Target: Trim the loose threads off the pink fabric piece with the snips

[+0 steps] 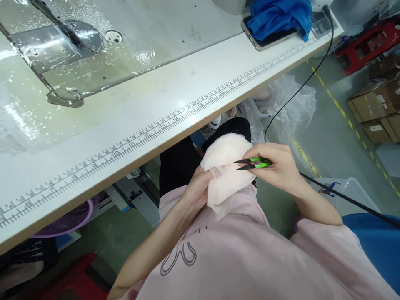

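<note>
A pale pink, rounded fabric piece (229,148) like a padded cup lies over my lap, with a thin sheer layer at its lower left. My left hand (198,187) is closed on its left edge, thumb on top. In my right hand (278,164) is a pair of thread snips (259,163) with green handles and black blades. The blades point left over the fabric, their tips slightly apart. My right fingers are wrapped around the handles near the fabric's right edge.
A white table edge with a printed ruler (175,121) runs across in front of me. On it are a sewing machine's metal plate (59,43), a phone (259,41) and a blue cloth (281,16). A black cable (300,89) hangs at right, near cardboard boxes (375,104).
</note>
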Motion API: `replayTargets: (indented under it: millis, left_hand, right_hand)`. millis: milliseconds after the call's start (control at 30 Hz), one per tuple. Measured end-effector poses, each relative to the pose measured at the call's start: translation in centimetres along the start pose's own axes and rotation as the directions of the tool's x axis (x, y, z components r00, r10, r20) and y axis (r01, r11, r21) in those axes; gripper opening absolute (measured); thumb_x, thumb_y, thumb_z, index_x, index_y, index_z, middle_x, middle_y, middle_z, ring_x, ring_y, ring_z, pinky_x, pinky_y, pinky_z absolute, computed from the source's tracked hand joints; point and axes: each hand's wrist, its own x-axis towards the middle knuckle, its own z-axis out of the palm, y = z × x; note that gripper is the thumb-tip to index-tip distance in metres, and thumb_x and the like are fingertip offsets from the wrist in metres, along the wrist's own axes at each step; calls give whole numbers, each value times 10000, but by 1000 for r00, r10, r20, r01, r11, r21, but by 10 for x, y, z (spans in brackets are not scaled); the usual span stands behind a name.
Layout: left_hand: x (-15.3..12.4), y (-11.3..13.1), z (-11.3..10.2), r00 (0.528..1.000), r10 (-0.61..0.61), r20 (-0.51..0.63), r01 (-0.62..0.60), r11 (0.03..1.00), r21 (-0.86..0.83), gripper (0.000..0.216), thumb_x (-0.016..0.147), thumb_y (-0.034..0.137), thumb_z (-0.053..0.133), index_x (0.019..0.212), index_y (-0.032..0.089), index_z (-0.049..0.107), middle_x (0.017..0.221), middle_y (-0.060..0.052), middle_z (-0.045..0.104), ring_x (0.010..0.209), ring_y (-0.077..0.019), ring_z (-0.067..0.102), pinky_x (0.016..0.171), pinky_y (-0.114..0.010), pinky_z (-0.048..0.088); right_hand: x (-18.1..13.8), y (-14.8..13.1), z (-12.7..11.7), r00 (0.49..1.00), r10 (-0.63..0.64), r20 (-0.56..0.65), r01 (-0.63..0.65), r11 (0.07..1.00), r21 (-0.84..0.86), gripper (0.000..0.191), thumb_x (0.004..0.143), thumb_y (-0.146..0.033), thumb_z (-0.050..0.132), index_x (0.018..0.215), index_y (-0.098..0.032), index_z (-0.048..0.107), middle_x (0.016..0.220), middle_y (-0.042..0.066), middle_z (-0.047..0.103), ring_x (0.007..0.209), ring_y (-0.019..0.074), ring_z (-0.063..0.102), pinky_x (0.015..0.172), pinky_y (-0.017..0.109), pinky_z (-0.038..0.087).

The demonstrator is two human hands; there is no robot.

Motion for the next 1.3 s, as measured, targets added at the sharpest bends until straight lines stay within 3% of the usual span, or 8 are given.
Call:
replayTargets:
  millis: [67,233,400,667,900,1133,1233,1300]
  left_hand:
    - [0,1,1,1000,-7,27,7,1000,-6,333,547,75,781,870,146,748,809,-60,756,675,-217,694,648,-296,576]
    - [-1,5,5,1000,-9,-23,8,999,-33,201,516,67,769,684,149,696,695,-11,710,555,-151,626,519,-244,516]
    - [-2,5,5,1000,18,3,-18,999,-42,303,530,56,740,812,166,723,738,-29,735,720,-234,700,649,-300,574]
    - [-4,5,4,1000,0,2,1,998,-66,452,551,37,741,982,168,715,855,-45,757,858,-260,712,775,-324,585]
    - [-5,6,8,1000,-5,8,6,994,-109,553,507,31,745,1037,184,701,837,-34,754,846,-264,713,773,-330,583]
    - [-2,3,6,999,-4,38,7,997,-81,476,505,42,725,963,171,714,816,-33,746,842,-262,705,763,-327,574]
    - [0,2,5,996,-34,79,40,996,-75,403,514,43,715,902,150,719,825,-50,742,839,-263,701,759,-323,569]
    - [0,2,6,996,-33,83,39,996,-74,393,518,39,714,895,148,720,812,-51,737,827,-262,700,750,-324,567]
  right_hand:
    - [-3,0,4,986,-153,-69,148,986,-80,150,854,-142,542,813,-199,675,624,-44,661,505,76,493,547,245,324]
    - [-11,-1,14,864,-489,-122,425,837,-344,150,901,-152,541,835,-179,673,613,-33,643,520,71,502,523,279,288]
    - [-14,-7,17,799,-588,-122,486,752,-445,209,897,-125,554,729,-189,660,551,-51,586,483,68,424,501,284,263]
    - [-16,-10,17,773,-628,-93,542,729,-418,180,878,-97,569,719,-145,636,538,-32,574,466,78,422,501,285,244]
    - [-18,-11,21,789,-609,-82,540,751,-380,133,865,-107,594,742,-143,633,558,-37,603,485,81,442,500,283,216]
    - [-16,-13,4,933,-344,103,353,932,-87,111,909,-265,559,878,-191,636,648,-44,636,527,80,489,538,258,308]
    - [-10,-15,-8,963,-267,35,267,964,-1,312,865,-476,630,990,-190,624,684,-30,645,564,90,527,573,244,363]
    - [-4,-15,-12,972,-231,-52,225,970,-95,332,885,-464,607,1046,-174,615,698,-16,643,590,100,551,585,242,378]
